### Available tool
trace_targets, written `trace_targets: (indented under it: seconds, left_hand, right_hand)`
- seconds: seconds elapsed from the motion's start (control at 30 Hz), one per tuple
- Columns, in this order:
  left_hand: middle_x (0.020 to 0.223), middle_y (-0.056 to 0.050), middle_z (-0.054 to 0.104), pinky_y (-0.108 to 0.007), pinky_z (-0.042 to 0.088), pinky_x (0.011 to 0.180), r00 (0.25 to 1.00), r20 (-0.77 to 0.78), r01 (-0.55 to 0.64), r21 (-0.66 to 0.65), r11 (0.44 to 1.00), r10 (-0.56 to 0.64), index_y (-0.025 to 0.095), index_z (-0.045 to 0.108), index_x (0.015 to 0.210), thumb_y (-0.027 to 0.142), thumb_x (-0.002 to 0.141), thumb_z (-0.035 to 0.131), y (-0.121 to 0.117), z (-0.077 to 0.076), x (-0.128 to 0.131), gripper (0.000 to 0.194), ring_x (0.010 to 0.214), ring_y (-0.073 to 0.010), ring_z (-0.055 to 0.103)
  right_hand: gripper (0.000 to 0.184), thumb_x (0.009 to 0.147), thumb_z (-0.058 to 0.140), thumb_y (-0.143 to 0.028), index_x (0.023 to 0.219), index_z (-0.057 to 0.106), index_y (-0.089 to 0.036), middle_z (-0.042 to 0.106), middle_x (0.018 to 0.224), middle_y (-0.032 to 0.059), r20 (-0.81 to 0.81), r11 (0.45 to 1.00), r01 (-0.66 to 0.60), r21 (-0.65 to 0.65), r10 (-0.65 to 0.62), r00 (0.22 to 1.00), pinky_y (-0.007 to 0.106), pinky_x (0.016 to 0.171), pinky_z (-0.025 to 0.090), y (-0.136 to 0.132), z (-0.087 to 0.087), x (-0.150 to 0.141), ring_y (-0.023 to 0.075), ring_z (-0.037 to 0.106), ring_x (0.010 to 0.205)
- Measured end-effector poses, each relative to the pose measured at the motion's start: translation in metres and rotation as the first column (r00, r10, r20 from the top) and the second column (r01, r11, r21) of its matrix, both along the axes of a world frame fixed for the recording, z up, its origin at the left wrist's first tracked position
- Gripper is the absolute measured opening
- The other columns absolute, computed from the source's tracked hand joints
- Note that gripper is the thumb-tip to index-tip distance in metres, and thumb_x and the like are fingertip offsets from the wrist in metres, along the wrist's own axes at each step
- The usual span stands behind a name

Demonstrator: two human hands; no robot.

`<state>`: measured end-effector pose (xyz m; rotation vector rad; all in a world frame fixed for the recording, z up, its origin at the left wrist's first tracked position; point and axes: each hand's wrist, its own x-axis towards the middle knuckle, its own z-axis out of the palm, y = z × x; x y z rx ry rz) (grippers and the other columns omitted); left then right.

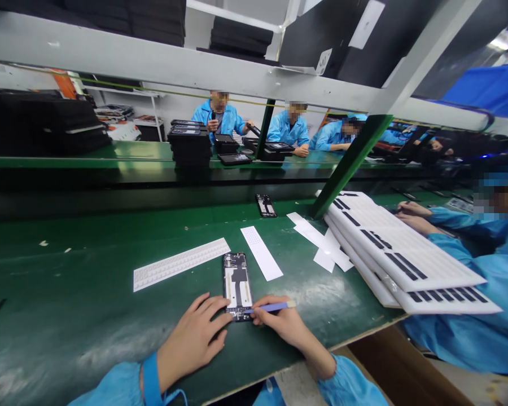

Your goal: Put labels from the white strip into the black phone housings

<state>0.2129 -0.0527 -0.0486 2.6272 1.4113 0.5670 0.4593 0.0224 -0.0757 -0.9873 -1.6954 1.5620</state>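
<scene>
An opened smartphone [238,287] lies on the green bench in front of me, its inner board and white panels exposed. My left hand [197,332] rests flat beside it, fingers spread, with fingertips touching the phone's lower left edge. In my right hand [281,322] are slim purple tweezers [275,307], pinched between thumb and fingers. Their tip reaches the lower part of the phone; the exact contact is too small to make out. Just beyond the phone lie a long white sticker sheet [182,264] on the left and a shorter white sheet [261,254] on the right.
Another opened phone [266,206] lies farther back. Loose white strips [322,242] and stacked white foam trays with black pieces [389,248] are at the right, by a green post [351,166]. A co-worker's hands [415,217] are beyond the trays. Other people sit across the bench.
</scene>
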Motion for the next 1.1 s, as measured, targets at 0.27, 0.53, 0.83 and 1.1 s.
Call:
trace_targets:
  seconds: [0.27, 0.53, 0.83, 1.1]
  left_hand:
    - [0.128, -0.005, 0.054, -0.049, 0.035, 0.11, 1.0, -0.008, -0.001, 0.025, 1.0, 0.001, 0.025, 0.059, 0.117, 0.018, 0.09, 0.049, 0.0, -0.002, 0.0, 0.03, 0.119, -0.0216, 0.05]
    - [0.13, -0.006, 0.053, -0.051, 0.035, 0.11, 1.0, -0.019, 0.002, 0.002, 1.0, -0.002, 0.024, 0.058, 0.119, 0.015, 0.089, 0.048, 0.0, -0.001, 0.0, 0.033, 0.12, -0.0221, 0.049]
    - [0.147, -0.007, 0.035, -0.049, 0.04, 0.106, 0.996, -0.063, -0.062, 0.107, 0.992, 0.068, 0.029, 0.047, 0.135, 0.017, 0.085, 0.05, -0.003, 0.0, -0.005, 0.052, 0.129, -0.0269, 0.041]
    - [0.144, -0.011, 0.039, -0.06, 0.04, 0.089, 0.959, -0.067, -0.211, 0.486, 0.848, 0.277, 0.029, 0.051, 0.132, 0.038, 0.084, 0.055, 0.021, -0.034, 0.054, 0.049, 0.13, -0.0406, 0.034]
  right_hand:
    - [0.018, 0.082, 0.069, -0.032, 0.084, 0.074, -0.015, 0.071, 0.068, 0.006, 0.069, 0.998, 0.002, 0.068, -0.006, 0.998, 0.023, 0.059, 0.052, 0.001, 0.002, -0.002, 0.0176, 0.066, 0.062]
    - [0.02, 0.083, 0.068, -0.035, 0.084, 0.074, -0.015, 0.071, 0.068, 0.0057, 0.063, 0.997, -0.008, 0.081, 0.003, 0.998, 0.023, 0.059, 0.052, 0.001, -0.001, -0.001, 0.0174, 0.066, 0.062]
    - [0.044, 0.081, 0.067, -0.058, 0.084, 0.062, -0.015, 0.068, 0.073, 0.0063, -0.242, 0.96, 0.258, -0.107, -0.277, 0.93, 0.024, 0.053, 0.055, 0.008, -0.002, -0.009, 0.0149, 0.064, 0.055]
    - [0.049, 0.096, 0.043, -0.057, 0.125, 0.049, -0.018, 0.064, 0.111, 0.0127, -0.285, 0.836, 0.459, 0.3, -0.381, 0.88, 0.032, 0.07, 0.058, 0.104, 0.025, -0.017, 0.0215, 0.066, 0.089]
